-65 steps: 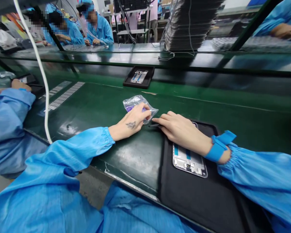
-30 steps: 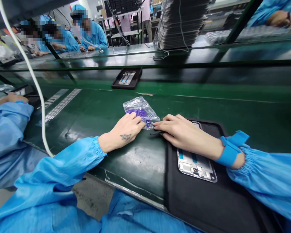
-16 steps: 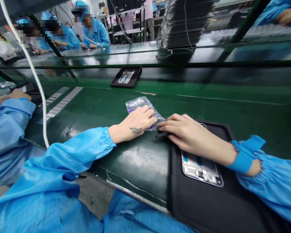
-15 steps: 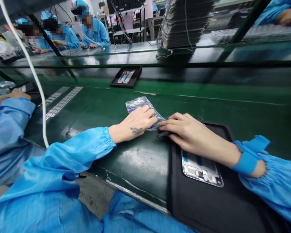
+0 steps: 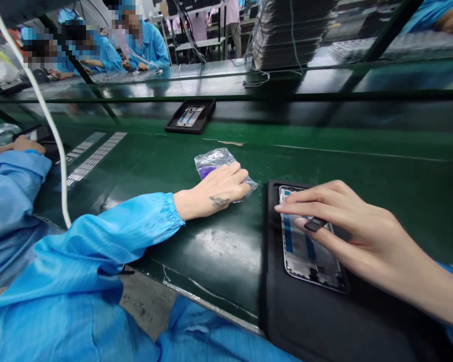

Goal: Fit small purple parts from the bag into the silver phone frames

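My left hand (image 5: 219, 192) is closed on a clear plastic bag (image 5: 216, 158) with something purple inside, on the green bench. My right hand (image 5: 347, 221) hovers over a metal phone frame (image 5: 305, 254) with blue strips, which lies in a black tray (image 5: 274, 296). Between its thumb and fingers a small black tool (image 5: 315, 224) is held, its tip pointing left; the rest of the tool is hidden by the hand, so its kind is unclear. The index and middle fingers stretch out near the frame's upper edge; whether they touch it I cannot tell.
A second black tray (image 5: 208, 111) with a phone frame stands at the back of the bench. Sheets of small labels (image 5: 96, 158) lie to the left, behind a hanging white cable (image 5: 47, 113). A co-worker's sleeve (image 5: 18, 176) is at far left.
My right hand has moved from the bag to the right, over the phone frame, carrying the small black tool. My left hand stays on the bag, having shifted slightly right.
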`<state>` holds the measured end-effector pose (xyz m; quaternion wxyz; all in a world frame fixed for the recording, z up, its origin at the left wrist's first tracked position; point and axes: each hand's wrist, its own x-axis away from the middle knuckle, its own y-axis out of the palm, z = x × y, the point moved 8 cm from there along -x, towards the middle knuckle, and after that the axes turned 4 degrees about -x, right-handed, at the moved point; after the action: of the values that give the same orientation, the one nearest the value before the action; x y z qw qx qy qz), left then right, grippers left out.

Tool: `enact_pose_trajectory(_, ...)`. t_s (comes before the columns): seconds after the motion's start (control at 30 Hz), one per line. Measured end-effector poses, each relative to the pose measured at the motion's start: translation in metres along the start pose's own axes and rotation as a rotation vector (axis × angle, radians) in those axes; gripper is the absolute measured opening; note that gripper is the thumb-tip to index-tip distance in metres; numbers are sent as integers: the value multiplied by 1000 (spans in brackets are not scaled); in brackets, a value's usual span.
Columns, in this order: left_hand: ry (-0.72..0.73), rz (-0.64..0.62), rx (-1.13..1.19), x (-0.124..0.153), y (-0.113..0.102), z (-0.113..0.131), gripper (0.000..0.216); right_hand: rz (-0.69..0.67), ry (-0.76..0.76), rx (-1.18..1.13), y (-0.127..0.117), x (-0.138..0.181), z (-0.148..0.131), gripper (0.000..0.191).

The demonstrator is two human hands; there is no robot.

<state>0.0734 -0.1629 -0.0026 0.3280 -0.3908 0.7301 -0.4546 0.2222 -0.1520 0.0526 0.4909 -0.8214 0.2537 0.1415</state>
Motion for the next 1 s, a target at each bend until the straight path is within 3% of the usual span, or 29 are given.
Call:
enact_pose_trajectory(0.37,175,-6,-132,-16,2,19,25,37,75,106,-18,39,18,35)
enact_pose_trajectory(0.6,149,-27,-62,-10,-23,18,20,104,117,99,-24,57,34,32)
enact_pose_trajectory(0.7,191,-42,-10,-6,-24,22,16,139,122,79,-27,60,37,29)
enact_pose_trajectory(1.0,47,13,36,11,-19,-20,28,212,308,125,-39,71,45,26)
